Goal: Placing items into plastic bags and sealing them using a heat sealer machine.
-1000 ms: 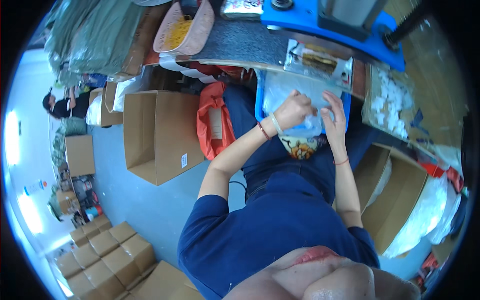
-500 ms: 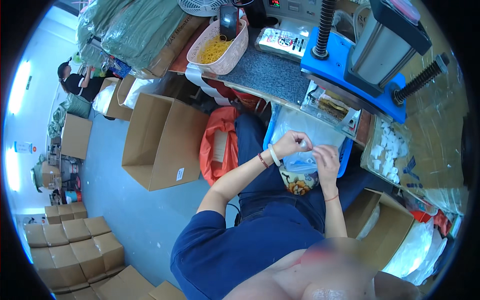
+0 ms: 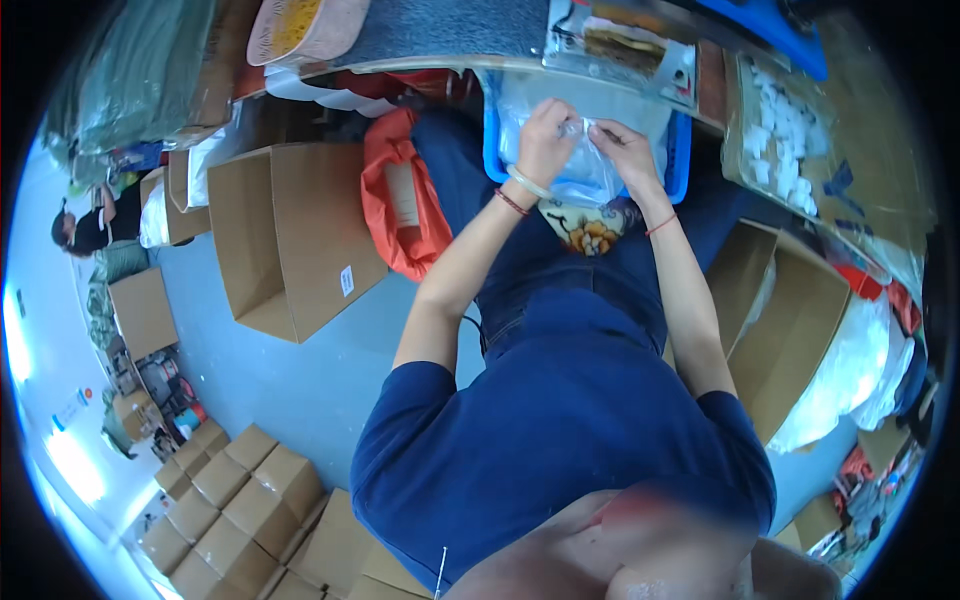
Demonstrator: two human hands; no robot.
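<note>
A pale blue-grey floor [image 3: 240, 365] spreads across the left of the frame, with stacked brown cartons [image 3: 250, 500] at the lower left and a co-worker [image 3: 95, 222] in dark clothing near the left edge. An open cardboard box [image 3: 325, 235] stands left of centre, just beside an orange-red bag [image 3: 430, 235]. Along the top runs a dark speckled tabletop [image 3: 450, 28], with a pale basket [image 3: 335, 35] of yellow bands at the upper left; small white pieces [image 3: 785, 140] lie on a board at the upper right. In the upper middle, below the table edge, a blue tray [image 3: 680, 160] holds clear plastic film. Over it, the left hand [image 3: 545, 143] has its fingers curled and pinched on a clear plastic bag [image 3: 590, 180], while the right hand [image 3: 627, 157], close beside it, nips the same bag between thumb and fingers. The bag hangs below the fingertips, above a flower-patterned cloth [image 3: 590, 237].
</note>
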